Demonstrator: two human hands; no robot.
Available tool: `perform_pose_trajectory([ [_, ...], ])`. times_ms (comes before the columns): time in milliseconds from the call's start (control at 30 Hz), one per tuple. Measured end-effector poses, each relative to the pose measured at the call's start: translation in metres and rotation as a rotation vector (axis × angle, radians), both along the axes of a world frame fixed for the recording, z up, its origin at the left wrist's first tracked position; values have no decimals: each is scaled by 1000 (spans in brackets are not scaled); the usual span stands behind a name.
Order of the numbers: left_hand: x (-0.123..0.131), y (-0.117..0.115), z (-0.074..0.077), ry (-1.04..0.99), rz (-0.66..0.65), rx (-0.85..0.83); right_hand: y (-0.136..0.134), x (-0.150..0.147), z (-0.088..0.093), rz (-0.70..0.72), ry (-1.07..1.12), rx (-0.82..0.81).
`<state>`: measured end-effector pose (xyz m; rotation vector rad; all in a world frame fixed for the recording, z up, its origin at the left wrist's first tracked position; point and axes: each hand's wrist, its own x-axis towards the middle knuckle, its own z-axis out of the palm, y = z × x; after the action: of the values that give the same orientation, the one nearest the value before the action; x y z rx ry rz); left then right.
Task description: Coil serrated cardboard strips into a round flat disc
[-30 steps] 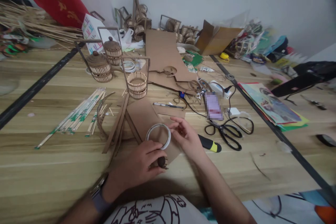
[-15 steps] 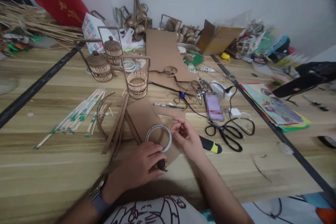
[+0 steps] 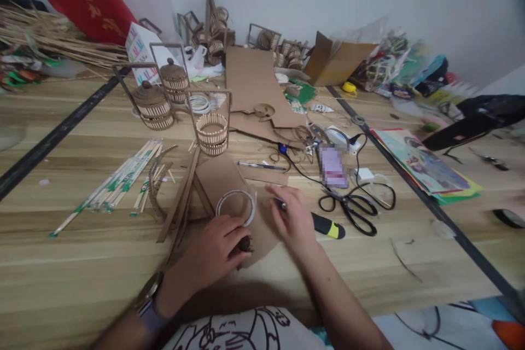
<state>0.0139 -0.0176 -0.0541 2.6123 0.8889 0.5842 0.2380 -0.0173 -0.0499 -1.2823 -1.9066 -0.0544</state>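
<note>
My left hand (image 3: pixel 223 243) is closed over a small dark brown round knob (image 3: pixel 245 244), which shows between thumb and fingers; whatever is under the palm is hidden. Just beyond its fingertips is a white ring (image 3: pixel 253 209), like a narrow roll of tape, touching or held by the fingers. My right hand (image 3: pixel 296 216), a little blurred, curls over a utility knife (image 3: pixel 334 229) with a black and yellow handle. The knife's dark front end shows between thumb and fingers. Brown cardboard (image 3: pixel 221 175) lies beneath the hands.
Scissors (image 3: pixel 356 210), a phone (image 3: pixel 333 167) and a pen (image 3: pixel 261 166) lie beyond my right hand. Left are cardboard strips (image 3: pixel 180 197) and packs of sticks (image 3: pixel 118 180). A small handled basket (image 3: pixel 212 134) stands ahead; lidded ones (image 3: pixel 153 106) are further left.
My right hand has left the white ring's edge and come down over the knife. My left hand, with the knob and ring, has shifted slightly left and away from me.
</note>
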Motion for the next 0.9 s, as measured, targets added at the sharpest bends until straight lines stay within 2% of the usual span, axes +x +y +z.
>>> perform_pose_trajectory([
  [67, 0, 0, -1, 13, -5, -8, -1, -4, 3, 82, -107, 50],
  [133, 0, 0, -1, 23, -3, -13, -1, -7, 2, 107, -168, 71],
  [300, 1, 0, 1, 48, -7, -18, -2, -6, -3, 91, -253, 24],
  [500, 1, 1, 2, 78, -15, -8, -4, -5, 0, 97, -302, -71],
  [733, 3, 0, 4, 116, -28, -21, -3, -8, 2, 109, -408, -62],
  [900, 4, -1, 5, 112, -43, -18, -3, -9, 0, 131, -388, -68],
])
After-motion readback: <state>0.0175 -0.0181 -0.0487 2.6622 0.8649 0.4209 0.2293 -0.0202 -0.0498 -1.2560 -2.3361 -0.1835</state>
